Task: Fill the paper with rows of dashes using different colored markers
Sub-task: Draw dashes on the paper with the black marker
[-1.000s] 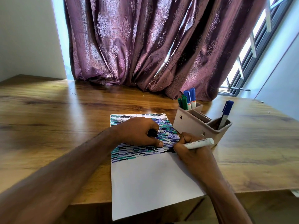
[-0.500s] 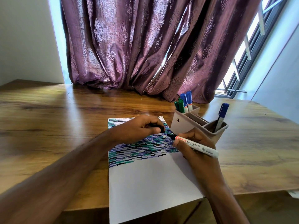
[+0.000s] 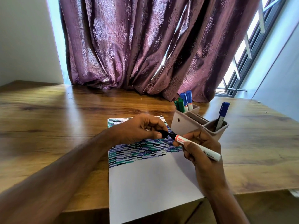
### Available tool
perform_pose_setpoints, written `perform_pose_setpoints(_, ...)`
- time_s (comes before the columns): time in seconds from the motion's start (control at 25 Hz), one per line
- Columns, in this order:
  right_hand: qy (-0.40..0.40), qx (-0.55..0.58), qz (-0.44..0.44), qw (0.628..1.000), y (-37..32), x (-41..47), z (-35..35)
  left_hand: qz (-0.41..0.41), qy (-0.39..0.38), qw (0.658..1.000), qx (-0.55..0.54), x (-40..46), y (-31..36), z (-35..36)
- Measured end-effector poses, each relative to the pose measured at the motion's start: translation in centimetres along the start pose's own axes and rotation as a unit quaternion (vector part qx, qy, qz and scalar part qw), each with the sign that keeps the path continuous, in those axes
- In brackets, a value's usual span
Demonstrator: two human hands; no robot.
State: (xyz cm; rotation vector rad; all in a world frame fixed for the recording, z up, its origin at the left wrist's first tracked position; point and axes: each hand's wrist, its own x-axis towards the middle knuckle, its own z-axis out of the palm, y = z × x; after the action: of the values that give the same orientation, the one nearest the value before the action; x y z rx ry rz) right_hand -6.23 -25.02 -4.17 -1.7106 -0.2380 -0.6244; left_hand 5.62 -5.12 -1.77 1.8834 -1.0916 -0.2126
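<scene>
A white sheet of paper [image 3: 150,188] lies on the wooden table [image 3: 48,120], its near edge hanging over the table's front. Its upper part carries rows of black, blue, purple and teal dashes; the lower part is blank. My right hand [image 3: 202,149] grips a white marker [image 3: 200,148] with a red band, raised above the dashes and pointing left. My left hand [image 3: 139,130] pinches the black cap [image 3: 163,133] right at the marker's black tip; whether the cap is seated I cannot tell.
A beige desk organiser [image 3: 191,122] stands right of the paper. It holds green markers [image 3: 179,105] and blue markers [image 3: 186,98] at the back and one blue-capped marker [image 3: 223,113] in front. A purple curtain [image 3: 145,46] hangs behind the table; a window is at right.
My right hand lifted the marker off the paper and turned its tip to the left. My left hand rose from the paper with the black cap and met the tip.
</scene>
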Motion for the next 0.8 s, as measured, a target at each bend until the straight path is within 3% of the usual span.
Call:
perform_pose_setpoints(0.16, -0.037, -0.007, -0.004, 0.999, -0.2, 0.0, 0.0, 0.017, -0.016, 1.000, -0.012, 0.1, 0.5, 0.4)
perform_pose_setpoints(0.44, -0.058, -0.012, 0.048, 0.997, -0.5, 0.4, -0.2, -0.028, -0.042, 0.992, -0.115, -0.3, -0.3, 0.7)
perform_pose_setpoints(0.8, -0.080, -0.010, 0.044, 0.996, -0.7, 0.7, -0.3, -0.030, -0.015, 0.986, -0.162, -0.1, -0.8, 1.4)
